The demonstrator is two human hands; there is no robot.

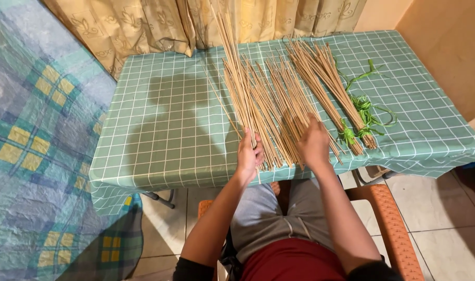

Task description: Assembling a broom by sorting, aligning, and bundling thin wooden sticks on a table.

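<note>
The loose pale thin wooden sticks (269, 104) lie on the green checked worktop (170, 130), long axes running away. The left hand (249, 155) grips several near ends; the right hand (313, 143) rests spread on others.

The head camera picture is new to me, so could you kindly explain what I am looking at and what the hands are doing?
There is one picture, taken from a camera worn on a person's head, looking down at their own two bare hands. The person sits on an orange chair at a table covered by a green checked cloth. The left hand grips a bunch of long thin sticks that reaches up towards the curtain. The right hand rests on a loose spread of sticks. Further right lie two tied bundles, bound with green strips. A patterned blanket is at the left.
</note>
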